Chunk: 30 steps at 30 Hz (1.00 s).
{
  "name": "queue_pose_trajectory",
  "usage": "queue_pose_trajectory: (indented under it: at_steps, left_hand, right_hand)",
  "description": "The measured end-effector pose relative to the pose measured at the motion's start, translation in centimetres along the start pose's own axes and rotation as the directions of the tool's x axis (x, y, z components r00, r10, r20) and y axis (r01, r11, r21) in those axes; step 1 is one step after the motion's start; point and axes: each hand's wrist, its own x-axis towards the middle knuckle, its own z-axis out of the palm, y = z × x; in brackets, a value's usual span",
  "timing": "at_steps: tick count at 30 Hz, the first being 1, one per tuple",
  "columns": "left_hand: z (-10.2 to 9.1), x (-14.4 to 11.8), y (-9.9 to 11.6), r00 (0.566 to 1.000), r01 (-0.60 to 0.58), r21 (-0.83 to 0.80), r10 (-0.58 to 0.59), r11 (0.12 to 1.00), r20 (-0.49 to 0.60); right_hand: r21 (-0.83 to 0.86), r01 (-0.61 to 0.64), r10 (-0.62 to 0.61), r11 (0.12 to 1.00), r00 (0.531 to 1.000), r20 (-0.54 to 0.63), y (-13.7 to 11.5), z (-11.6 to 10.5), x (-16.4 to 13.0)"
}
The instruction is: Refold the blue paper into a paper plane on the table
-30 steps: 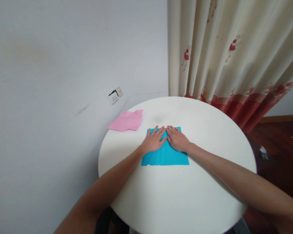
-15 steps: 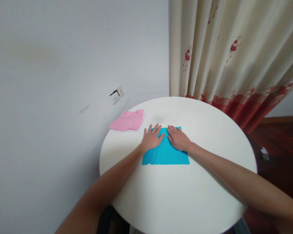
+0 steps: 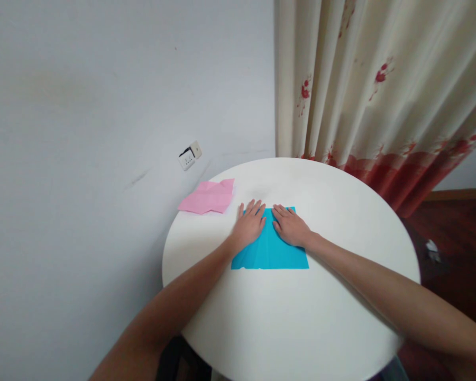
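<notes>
Off to the left of your hands, well apart from them near the table's far-left edge, lies a pink paper sheet [image 3: 207,196]: creased, partly folded, irregular in outline, matte. It looks like a piece already worked and set aside, though the folds are too small to read.

Next comes your left hand [image 3: 249,225], flat, palm down, fingers spread, pressing on the far-left part of the blue paper sheet [image 3: 270,250]. It grasps nothing; it only bears down, with fingertips reaching just over the sheet's far edge onto the table.

The blue sheet sits under and between both hands, a bit beyond the middle of the round white table [image 3: 285,317]. It is thin, smooth and bright turquoise, with straight edges and faint lengthwise creases showing in the near half. Its outline is roughly rectangular, slightly wider at the near edge. Judging by those creases, you have some early folds made, but the sheet lies mostly flat, so most of the shaping seems left to do.

Your right hand [image 3: 290,226] lies just beside the left, also flat and open, pressing the far-right part of the blue sheet and gripping nothing.

The tabletop is glossy, hard and plain. Beyond it to the right hangs a cream curtain [image 3: 376,100] with red flower prints, soft and pleated.
</notes>
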Motion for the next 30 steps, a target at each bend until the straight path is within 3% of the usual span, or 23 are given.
queue_pose_trajectory:
  at_steps: [3, 7, 14, 30]
  left_hand:
    - [0.19, 0.42, 0.06, 0.989, -0.131, -0.127, 0.138, 0.983, 0.047]
    - [0.46, 0.59, 0.04, 0.979, -0.159, -0.241, 0.184, 0.957, 0.087]
    - [0.14, 0.24, 0.1, 0.976, -0.117, -0.219, 0.153, 0.969, 0.154]
    - [-0.15, 0.13, 0.34, 0.979, -0.069, -0.179, 0.101, 0.981, 0.177]
  right_hand:
    - [0.003, -0.005, 0.005, 1.0, 1.0, 0.003, 0.07, 0.14, 0.1]
    - [0.01, -0.001, 0.001, 1.0, 1.0, 0.002, 0.17, 0.21, 0.19]
    - [0.01, -0.001, 0.001, 1.0, 1.0, 0.008, 0.34, 0.23, 0.31]
    - [0.001, -0.01, 0.01, 1.0, 1.0, 0.017, 0.16, -0.17, 0.17]
